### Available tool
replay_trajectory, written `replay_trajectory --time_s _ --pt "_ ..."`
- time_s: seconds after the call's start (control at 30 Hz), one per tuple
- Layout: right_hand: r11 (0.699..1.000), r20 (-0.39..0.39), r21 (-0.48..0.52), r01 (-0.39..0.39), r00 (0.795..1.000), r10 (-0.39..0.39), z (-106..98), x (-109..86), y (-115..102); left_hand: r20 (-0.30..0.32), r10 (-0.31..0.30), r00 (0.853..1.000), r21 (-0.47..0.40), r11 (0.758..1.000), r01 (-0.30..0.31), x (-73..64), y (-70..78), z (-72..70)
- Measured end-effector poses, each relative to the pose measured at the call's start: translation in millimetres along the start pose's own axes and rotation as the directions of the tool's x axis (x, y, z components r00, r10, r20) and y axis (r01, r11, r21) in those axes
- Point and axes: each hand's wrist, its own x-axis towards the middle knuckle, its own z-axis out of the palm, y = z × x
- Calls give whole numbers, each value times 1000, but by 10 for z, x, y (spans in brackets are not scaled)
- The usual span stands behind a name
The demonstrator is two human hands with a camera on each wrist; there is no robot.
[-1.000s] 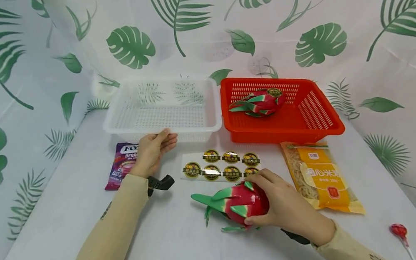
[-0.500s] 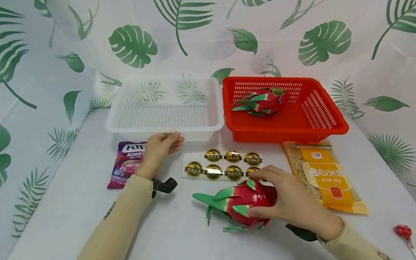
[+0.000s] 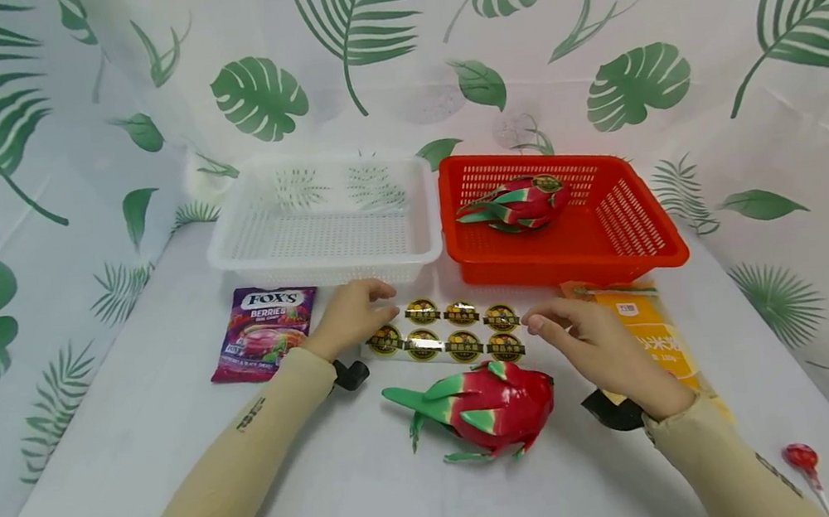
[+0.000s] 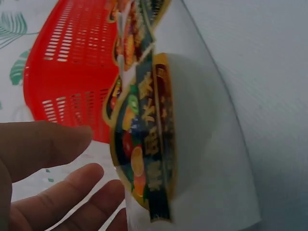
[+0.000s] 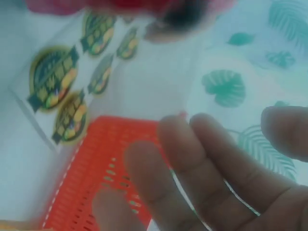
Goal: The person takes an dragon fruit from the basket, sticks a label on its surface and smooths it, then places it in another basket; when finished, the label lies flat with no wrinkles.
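In the head view a sheet of round gold-and-black stickers (image 3: 462,329) lies on the table below the baskets. My left hand (image 3: 356,318) is at the sheet's left end, fingers apart and relaxed; the left wrist view shows its fingertips beside the sheet's edge. At the sheet's right end is my right hand (image 3: 603,344), fingers loosely bent with nothing held, partly covering a yellow noodle packet (image 3: 661,326). A red dragon fruit (image 3: 507,403) with green leaf tips lies in front of the sheet, untouched. A second dragon fruit (image 3: 521,202), bearing a sticker, is in the red basket (image 3: 572,264).
A white basket (image 3: 325,267) stands left of the red one, along the back. The purple candy bag (image 3: 260,336) lies beside my left forearm. Near the right table edge is a red lollipop (image 3: 803,458). A leaf-patterned cloth (image 3: 371,121) hangs behind the baskets.
My right hand has let go of the near dragon fruit and moved up and right to the sticker sheet. My left hand has come down from the white basket's rim to the sheet.
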Motion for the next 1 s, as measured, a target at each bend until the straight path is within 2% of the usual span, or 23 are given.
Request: replay_trajectory --time_s 0.17,0.27,0.4,0.53,0.7,0.83,1.0 --pt "1000 117 14 -5 993 3 16 290 91 17 26 1000 57 998 -26 26 -28 66" --pt "1000 181 3 15 983 -15 87 488 143 33 15 999 31 999 -16 38 -29 95" --pt "997 227 -22 72 972 -65 226 724 191 56 -17 998 -12 1000 18 62 -23 106" --pt "991 261 -58 119 960 -100 364 924 187 66 -36 997 -56 998 40 74 -27 101" --pt "989 292 -80 128 951 -100 514 1125 140 81 -51 995 -155 986 63 60 -34 100" --pt "989 301 -72 132 948 -105 619 1228 110 96 -54 994 -232 970 75 49 -33 108" --pt "987 286 -53 154 949 -132 724 1283 79 101 -54 993 -277 958 80 36 -18 124"
